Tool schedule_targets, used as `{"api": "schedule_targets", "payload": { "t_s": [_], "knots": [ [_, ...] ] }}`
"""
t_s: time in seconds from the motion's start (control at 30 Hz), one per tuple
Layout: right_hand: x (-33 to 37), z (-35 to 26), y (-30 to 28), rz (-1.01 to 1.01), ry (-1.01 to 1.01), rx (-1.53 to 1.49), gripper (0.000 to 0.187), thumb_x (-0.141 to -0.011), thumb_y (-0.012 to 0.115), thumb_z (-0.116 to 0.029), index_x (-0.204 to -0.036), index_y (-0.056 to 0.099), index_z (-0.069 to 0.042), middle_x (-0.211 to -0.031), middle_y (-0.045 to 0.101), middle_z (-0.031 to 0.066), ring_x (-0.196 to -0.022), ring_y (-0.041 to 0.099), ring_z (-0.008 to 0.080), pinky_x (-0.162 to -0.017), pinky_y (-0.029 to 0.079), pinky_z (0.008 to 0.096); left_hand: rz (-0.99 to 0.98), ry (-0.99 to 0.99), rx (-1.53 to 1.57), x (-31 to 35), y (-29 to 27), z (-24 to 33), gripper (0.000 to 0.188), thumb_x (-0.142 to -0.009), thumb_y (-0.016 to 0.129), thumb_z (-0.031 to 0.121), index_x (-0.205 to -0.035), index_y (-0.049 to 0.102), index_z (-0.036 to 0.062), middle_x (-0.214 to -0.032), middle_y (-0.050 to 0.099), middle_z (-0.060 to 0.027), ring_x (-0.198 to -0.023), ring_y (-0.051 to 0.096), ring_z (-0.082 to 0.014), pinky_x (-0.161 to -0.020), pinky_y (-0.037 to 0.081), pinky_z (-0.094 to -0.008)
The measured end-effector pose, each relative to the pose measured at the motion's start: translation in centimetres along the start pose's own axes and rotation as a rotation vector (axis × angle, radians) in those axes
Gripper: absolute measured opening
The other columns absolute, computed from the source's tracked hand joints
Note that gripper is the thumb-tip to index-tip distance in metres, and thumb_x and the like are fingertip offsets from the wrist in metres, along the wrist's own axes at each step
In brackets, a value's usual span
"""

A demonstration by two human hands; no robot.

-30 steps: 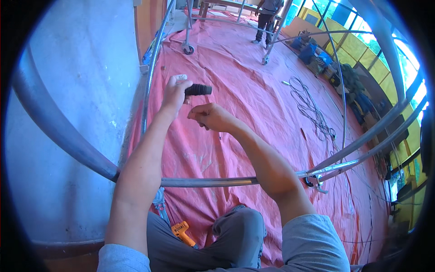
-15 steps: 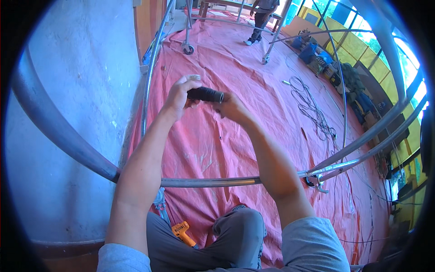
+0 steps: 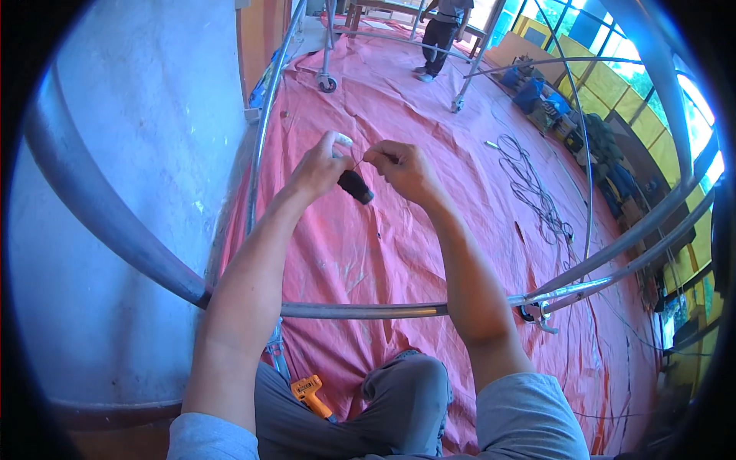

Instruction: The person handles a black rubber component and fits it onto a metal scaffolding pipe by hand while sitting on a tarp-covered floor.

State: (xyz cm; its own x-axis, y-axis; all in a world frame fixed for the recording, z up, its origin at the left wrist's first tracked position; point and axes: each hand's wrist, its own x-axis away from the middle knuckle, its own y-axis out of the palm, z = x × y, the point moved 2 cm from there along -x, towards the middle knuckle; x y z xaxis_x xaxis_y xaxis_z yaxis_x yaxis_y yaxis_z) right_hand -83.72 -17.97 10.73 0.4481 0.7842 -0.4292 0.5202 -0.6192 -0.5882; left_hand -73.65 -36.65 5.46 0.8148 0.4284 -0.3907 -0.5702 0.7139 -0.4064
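Black spool (image 3: 355, 185), or a wound cylinder much like one, hangs from the left hand (image 3: 316, 170) in the air above the pink tarp (image 3: 345, 261), beyond the horizontal scaffold tube (image 3: 368, 310). The left fingers are curled in around its upper end, though their exact grip is partly hidden behind the thumb. Opposite, the right hand (image 3: 406, 170) has thumb and forefinger closed in a narrow pinch, apparently on a thin strand (image 3: 358, 162) that crosses the small gap between the two hands. Judging by this, the step in hand is working a length of strand at the spool; whether it is coming off or going on, I cannot tell. The next move seems to call for a firm left hold and a steady right pinch, with the strand taut enough not to snag. The spool's long axis runs slantwise, from the left fingertips down toward the picture's lower right, with its free end pointing that way, below the right fingertips. How steeply it dips is unclear from above.
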Motion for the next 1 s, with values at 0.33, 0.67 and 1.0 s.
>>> {"api": "schedule_targets", "payload": {
  "t_s": [0.33,0.67,1.0],
  "knots": [
    [0.5,5.8,1.6,-0.115,0.234,-0.090,0.025,-0.103,0.070,-0.024,-0.111,0.080,-0.002,-0.081,0.071,0.0023,-0.076,0.065,0.0126,-0.073,0.053,0.0324,0.004,-0.227,0.752,0.2,0.4,2.9,0.044,-0.097,0.067,0.024,-0.132,0.054,0.0007,-0.086,0.066,-0.0087,-0.058,0.061,-0.0143,-0.050,0.049,-0.0291],
    [0.8,0.6,4.8,-0.217,0.153,-0.098,0.033,-0.109,0.063,-0.019,-0.132,0.071,0.003,-0.090,0.073,0.0070,-0.085,0.069,0.0139,-0.082,0.057,0.0335,0.157,-0.191,0.950,-1.3,-0.7,0.4,0.035,-0.104,0.069,0.026,-0.128,0.059,0.0035,-0.091,0.064,-0.0062,-0.066,0.062,-0.0145,-0.058,0.050,-0.0293],
    [0.5,2.7,4.4,-0.175,0.094,0.090,0.025,-0.099,0.067,-0.016,-0.116,0.078,-0.002,-0.090,0.076,0.0200,-0.083,0.076,0.0325,-0.079,0.057,0.0444,0.339,0.336,-0.254,-0.1,1.5,1.8,0.044,-0.098,0.071,0.016,-0.137,0.056,0.0037,-0.108,0.071,-0.0207,-0.101,0.071,-0.0414,-0.093,0.057,-0.0492]
  ]
}}
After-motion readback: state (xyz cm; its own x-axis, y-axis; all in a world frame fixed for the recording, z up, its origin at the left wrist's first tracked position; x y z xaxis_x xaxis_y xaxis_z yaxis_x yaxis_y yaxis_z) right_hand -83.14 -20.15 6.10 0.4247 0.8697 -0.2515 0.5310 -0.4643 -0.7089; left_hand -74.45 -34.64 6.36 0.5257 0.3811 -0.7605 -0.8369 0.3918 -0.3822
